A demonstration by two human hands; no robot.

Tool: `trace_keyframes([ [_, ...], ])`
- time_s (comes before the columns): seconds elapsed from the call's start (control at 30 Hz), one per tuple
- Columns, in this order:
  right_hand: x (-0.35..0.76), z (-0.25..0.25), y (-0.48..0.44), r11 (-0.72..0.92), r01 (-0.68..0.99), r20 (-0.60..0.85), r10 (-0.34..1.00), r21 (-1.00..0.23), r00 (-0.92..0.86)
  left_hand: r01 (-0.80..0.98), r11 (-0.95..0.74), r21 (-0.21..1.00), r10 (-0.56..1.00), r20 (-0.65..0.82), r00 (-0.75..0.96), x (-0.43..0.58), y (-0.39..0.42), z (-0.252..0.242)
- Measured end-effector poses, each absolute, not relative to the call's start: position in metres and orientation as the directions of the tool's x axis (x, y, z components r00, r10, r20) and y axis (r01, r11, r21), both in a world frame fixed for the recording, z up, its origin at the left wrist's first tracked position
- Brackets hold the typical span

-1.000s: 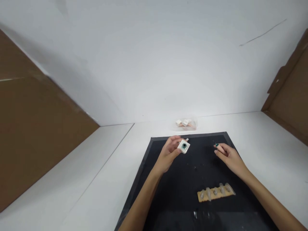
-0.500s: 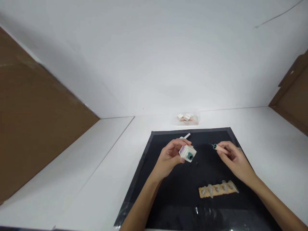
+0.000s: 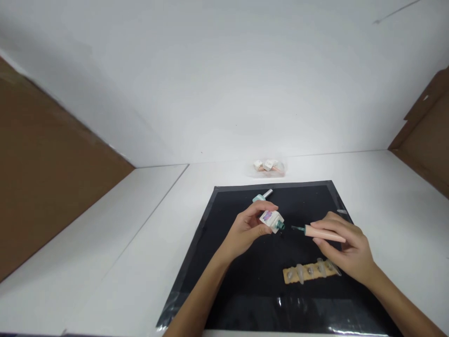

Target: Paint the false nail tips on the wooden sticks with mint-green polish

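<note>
My left hand (image 3: 247, 229) grips a square white nail polish bottle (image 3: 271, 220) with a purple mark on its side. The bottle is tilted, its green-smeared open neck pointing right. In my right hand (image 3: 345, 241) is the pink nail polish brush cap (image 3: 324, 233), held level between thumb and fingers. Its thin brush, coated dark green, points left at the bottle's mouth, a small gap apart. Below them on the black mat lies a tan strip (image 3: 306, 272) bearing several clear nail tips.
Behind my left hand lies a pale teal bottle with a silver cap (image 3: 262, 195). A clear box (image 3: 268, 168) holding white bottles with pink caps stands beyond the black mat (image 3: 238, 299). Brown boards (image 3: 42, 178) flank the white table, with a white wall behind.
My right hand has turned the brush cap so that its brush points left, and brought it closer to the bottle. My left hand has tipped the bottle's neck towards the right.
</note>
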State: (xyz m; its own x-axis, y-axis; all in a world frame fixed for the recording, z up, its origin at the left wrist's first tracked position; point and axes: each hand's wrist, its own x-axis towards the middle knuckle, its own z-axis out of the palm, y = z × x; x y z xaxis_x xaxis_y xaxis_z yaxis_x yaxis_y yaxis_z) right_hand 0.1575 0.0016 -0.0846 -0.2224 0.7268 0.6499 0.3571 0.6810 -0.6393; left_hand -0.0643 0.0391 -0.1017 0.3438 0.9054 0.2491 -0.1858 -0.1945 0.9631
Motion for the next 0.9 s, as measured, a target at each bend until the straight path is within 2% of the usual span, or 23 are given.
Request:
trace_keyframes([
  [0.27, 0.1547, -0.0808, 0.0040, 0.741, 0.375, 0.698, 0.663, -0.557, -0.272, -0.149, -0.155, 0.977, 0.918, 0.198, 0.344, -0.0587, 0.0386, -0.1029],
  [0.9, 0.1548, -0.0878, 0.0056, 0.728, 0.417, 0.667, 0.677, -0.544, -0.310, -0.100, -0.138, 0.985, 0.916, 0.166, 0.366, -0.0565, 0.0378, -0.1044],
])
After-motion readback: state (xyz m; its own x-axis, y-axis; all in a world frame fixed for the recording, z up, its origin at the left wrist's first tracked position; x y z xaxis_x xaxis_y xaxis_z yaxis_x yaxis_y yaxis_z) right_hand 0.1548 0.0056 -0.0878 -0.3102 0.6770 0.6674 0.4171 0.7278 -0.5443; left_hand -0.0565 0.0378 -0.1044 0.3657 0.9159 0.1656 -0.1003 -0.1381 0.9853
